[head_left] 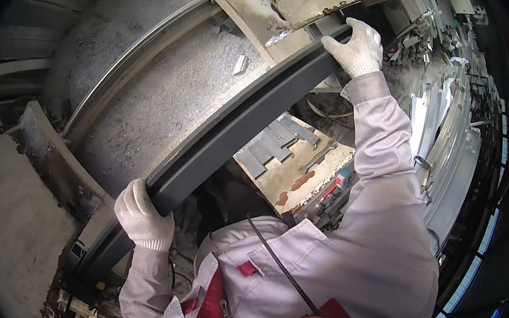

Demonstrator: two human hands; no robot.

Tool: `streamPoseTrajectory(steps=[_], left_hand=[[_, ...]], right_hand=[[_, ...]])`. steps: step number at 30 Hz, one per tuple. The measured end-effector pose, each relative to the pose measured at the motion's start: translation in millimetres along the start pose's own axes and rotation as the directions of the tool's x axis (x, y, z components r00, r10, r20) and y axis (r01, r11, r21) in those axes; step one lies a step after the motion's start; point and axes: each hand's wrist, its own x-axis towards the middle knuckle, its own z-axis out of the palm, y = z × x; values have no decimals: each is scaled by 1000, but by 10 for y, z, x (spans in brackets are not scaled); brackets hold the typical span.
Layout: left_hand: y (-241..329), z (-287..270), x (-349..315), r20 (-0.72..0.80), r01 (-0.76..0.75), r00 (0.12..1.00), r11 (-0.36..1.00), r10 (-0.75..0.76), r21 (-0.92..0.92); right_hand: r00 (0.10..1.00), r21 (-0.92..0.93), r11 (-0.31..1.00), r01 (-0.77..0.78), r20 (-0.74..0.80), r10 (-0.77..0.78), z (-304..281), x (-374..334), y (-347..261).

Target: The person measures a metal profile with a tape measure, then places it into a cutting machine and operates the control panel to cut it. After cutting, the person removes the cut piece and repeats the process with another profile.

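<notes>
A long, dark grey profile [246, 118] with a groove along its length ran on a slant across my view, from 8 o'clock up to 1 o'clock. My gloved left hand [144, 212] was at 8 o'clock, wrapped around the profile, with its lower end reaching on past my wrist. My gloved right hand [358, 49], at 1 o'clock, was cupped over the upper end, thumb and fingers spread to either side. The undersides were hidden, so I could not tell how much weight my palms took or whether the pale frame [243, 27] at 12 o'clock bore any of it.

Below the profile, toward 4 o'clock, a rust-marked board [291, 166] held flat grey metal pieces [268, 148] and a wrench [318, 158]. Pale metal lengths [453, 161] were stacked at 3 o'clock.

Good handling, I judged, called for both hands to work together, so that the piece would not twist. The wide grip suited its length; the left hand needed to be firm, given the overhang beyond it. My fingers were best kept clear of the frame's edges, and the profile's smooth face away from the wrench.
</notes>
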Motion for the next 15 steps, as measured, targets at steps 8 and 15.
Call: streamPoseTrajectory(steps=[8,15], left_hand=[[-4,3,-12,-15,-14,1000,1000,14,15],[-19,10,-8,-18,-8,1000,1000,8,-19]], right_hand=[[860,-215,976,32,503,83,-51,800,-235],[868,-135,989,-59,482,118,126,883,-184]])
